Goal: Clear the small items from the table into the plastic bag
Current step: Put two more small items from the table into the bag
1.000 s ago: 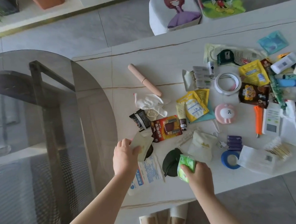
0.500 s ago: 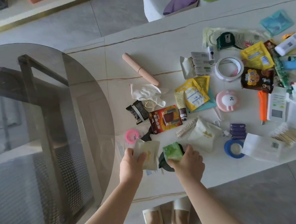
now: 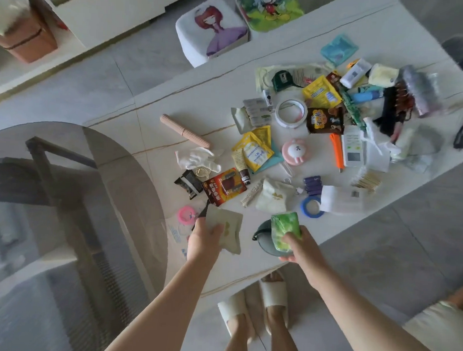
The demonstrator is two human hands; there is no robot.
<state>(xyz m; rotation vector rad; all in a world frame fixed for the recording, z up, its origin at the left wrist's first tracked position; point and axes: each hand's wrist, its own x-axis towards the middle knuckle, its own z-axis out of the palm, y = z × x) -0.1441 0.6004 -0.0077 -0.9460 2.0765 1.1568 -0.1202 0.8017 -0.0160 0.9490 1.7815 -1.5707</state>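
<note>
My left hand holds a pale cream pouch above the near edge of the white table. My right hand grips a green packet together with a dark round flat thing under it. A clear printed plastic bag lies flat on the table just left of my left hand, next to a pink ring. Several small items crowd the table beyond: a red battery pack, white gloves, another cream pouch, blue tape.
A dark glass round table overlaps the white table's left end. Two printed stools stand on the far side. A ribbed pink tube and white tape roll lie further back. My slippered feet are below the near edge.
Both hands have lifted and drawn back toward the table's near edge with their items. The right hand now carries the dark round thing along with the green packet. The view tilted up.
</note>
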